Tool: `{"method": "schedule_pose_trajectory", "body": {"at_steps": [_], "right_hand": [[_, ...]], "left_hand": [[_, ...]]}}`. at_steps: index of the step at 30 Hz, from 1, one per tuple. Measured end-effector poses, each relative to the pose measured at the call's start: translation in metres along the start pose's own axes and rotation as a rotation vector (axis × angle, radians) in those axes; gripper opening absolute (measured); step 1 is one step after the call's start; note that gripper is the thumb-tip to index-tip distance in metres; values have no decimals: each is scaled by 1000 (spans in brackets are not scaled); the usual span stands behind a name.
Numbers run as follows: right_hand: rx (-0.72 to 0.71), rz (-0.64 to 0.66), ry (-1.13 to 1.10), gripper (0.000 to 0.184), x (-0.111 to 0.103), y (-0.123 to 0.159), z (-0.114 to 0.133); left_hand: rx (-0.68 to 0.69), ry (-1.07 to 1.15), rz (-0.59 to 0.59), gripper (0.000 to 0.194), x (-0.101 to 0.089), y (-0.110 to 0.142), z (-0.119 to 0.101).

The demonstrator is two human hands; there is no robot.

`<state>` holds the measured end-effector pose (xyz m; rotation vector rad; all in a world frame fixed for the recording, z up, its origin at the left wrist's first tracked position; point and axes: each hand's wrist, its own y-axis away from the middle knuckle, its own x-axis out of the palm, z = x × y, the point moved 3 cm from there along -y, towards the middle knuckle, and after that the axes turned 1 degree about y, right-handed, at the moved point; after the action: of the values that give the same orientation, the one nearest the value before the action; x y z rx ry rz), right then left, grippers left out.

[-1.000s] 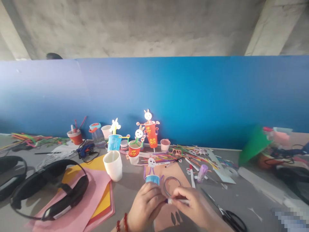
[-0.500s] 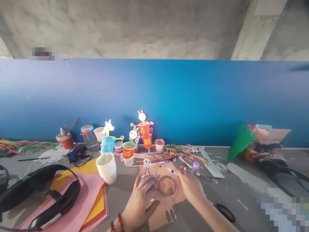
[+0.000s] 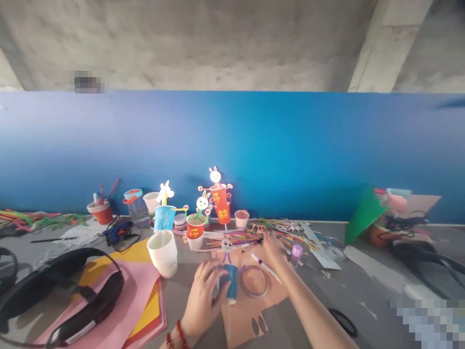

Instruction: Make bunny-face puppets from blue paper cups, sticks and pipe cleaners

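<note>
Blue cup [image 3: 233,282] sits clasped in the left hand [image 3: 208,286]; whether the right hand's fingers [image 3: 267,236], near strips [image 3: 244,237], pinch, I cannot tell.

Place: handicraft workspace, small-workshop type, inside bare concrete building. Evidence: rough grey concrete surface [image 3: 218,43] overhead; smooth blue partition panel [image 3: 290,150] along back of long grey worktop [image 3: 323,295]. Worktop crowded with craft stock: flat pink paper sheet [image 3: 134,281], peach paper sheet with cut-outs [image 3: 238,327], stacked white cups [image 3: 163,259], loose multicoloured thin strips [image 3: 51,218], white marker with purple end [image 3: 269,269]. Handmade pieces: red paper-cup rabbit figure [image 3: 196,225], blue paper-cup rabbit figure [image 3: 233,283].
</note>
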<state>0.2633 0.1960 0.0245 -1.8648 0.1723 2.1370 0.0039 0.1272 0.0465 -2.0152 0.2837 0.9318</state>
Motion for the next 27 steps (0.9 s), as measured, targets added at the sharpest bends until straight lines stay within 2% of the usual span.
{"method": "schedule_pose_trajectory", "body": {"at_steps": [6, 12, 20, 24, 27], "right_hand": [[47, -75, -84, 48, 13, -14, 3], [41, -88, -183, 30, 23, -21, -8], [-61, -183, -503, 26, 31, -32, -14], [-99, -283, -715, 21, 27, -25, -9], [-142, -348, -880, 18, 16, -11, -6]], "left_hand": [[-150, 86, -76, 15, 3, 6, 16], [-219, 144, -81, 18, 10, 7, 23], [-229, 180, -94, 17, 8, 5, 23], [-242, 198, -120, 16, 5, 3, 23], [-231, 214, -146, 15, 1, 1, 22]]}}
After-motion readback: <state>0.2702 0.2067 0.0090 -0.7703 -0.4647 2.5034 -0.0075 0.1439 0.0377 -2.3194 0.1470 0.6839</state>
